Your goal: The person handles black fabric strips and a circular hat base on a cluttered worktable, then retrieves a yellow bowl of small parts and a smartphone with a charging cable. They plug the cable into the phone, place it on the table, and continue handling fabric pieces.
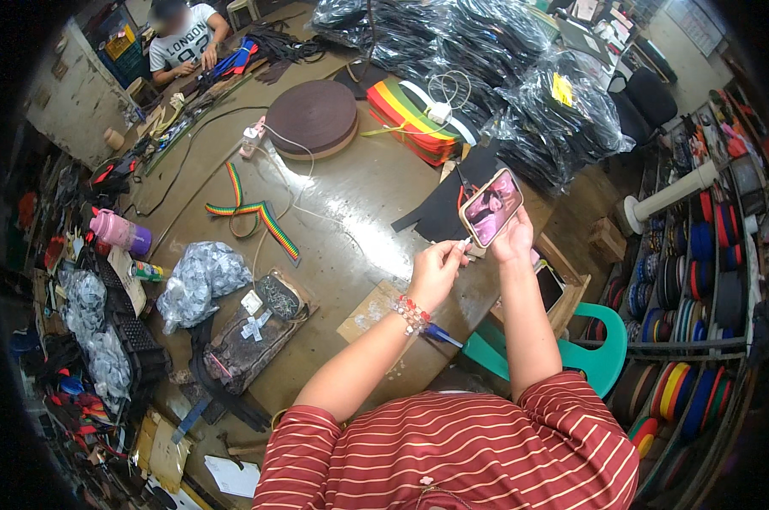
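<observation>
The right hand [515, 241] is grasping a rectangular smartphone with lit pinkish screen [491, 209], which is to the right of the large round brown strap roll [312, 117]. The left hand [438, 270] has bent fingers just beside the phone's lower end; whether they pinch something, I cannot tell. Nearer than the roll lies a green-yellow-red striped woven strap [280, 235].

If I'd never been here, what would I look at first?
Probably the phone, lit up pink in the person's right hand. Next, the big dark-brown roll lying flat on the table. Beyond it, farther right, a shiny heap of plastic-wrapped bundles.
</observation>
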`<state>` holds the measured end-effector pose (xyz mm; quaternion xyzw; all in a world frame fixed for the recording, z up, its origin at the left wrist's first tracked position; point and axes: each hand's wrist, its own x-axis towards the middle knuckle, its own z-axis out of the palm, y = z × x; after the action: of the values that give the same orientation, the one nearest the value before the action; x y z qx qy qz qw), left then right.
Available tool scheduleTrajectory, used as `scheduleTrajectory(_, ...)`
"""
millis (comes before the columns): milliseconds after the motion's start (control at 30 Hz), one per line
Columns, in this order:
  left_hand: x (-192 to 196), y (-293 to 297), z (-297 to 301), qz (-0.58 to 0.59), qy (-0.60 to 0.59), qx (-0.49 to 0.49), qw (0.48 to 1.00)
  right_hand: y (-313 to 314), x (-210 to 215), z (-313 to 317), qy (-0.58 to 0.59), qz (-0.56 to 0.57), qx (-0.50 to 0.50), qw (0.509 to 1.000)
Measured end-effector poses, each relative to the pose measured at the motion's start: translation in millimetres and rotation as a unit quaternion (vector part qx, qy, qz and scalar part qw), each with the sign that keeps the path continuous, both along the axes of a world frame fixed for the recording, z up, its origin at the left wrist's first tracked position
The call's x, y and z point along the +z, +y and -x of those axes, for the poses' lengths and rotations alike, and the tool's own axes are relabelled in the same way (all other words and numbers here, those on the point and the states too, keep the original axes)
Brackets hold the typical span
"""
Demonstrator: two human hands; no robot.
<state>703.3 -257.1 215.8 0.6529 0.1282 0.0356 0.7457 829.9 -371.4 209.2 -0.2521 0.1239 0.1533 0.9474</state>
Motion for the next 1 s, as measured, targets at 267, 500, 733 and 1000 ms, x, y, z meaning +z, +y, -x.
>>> scheduleTrajectory(267, 0, 4, -1, 0.091, 0.034, 0.006, 0.995, 3, -3, 0, -0.046, 0.016, -0.007, 0.999)
scheduleTrajectory(500, -3, 6, 3, 0.094, 0.047, 0.012, 0.994, 11, 5, 12, -0.098, 0.054, -0.033, 0.993)
scheduleTrajectory(733, -13, 8, 3, 0.114, 0.037, 0.017, 0.993, 16, 10, 21, -0.128, 0.060, -0.007, 0.990)
scheduleTrajectory(1000, -27, 9, 18, 0.105, 0.043, 0.059, 0.992, 21, -6, 25, -0.146, 0.026, 0.068, 0.987)
